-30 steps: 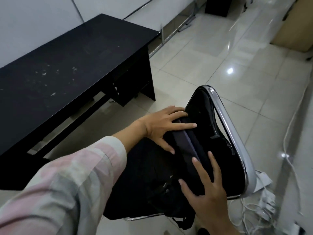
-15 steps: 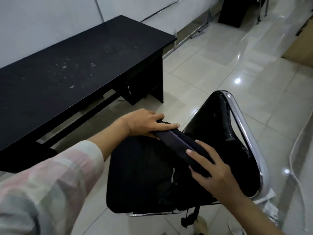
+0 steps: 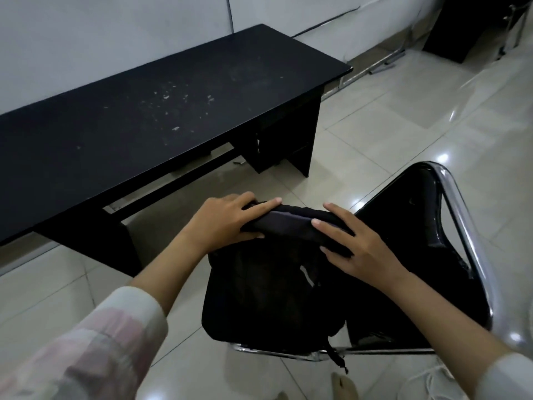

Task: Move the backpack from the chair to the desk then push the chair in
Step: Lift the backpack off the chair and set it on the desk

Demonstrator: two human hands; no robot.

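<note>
The black surface (image 3: pixel 150 116) stands at the left, bare but for pale specks. The left hand (image 3: pixel 227 220) grips one end of the backpack (image 3: pixel 268 290) top, fingers curled over it. The right hand (image 3: pixel 354 243) clasps the other end, while the backpack sits on the chair (image 3: pixel 455 226).

Your backpack (image 3: pixel 268 290) sits on the chair (image 3: pixel 427 226) seat, low centre, chair backrest to its right. Your left hand (image 3: pixel 227 220) grips the backpack's top from the left, your right hand (image 3: pixel 354 243) from the right. The desk (image 3: pixel 144 119) stands to the upper left against the wall (image 3: pixel 115 33), apart from the chair, floor (image 3: pixel 403 116) between them.
</note>
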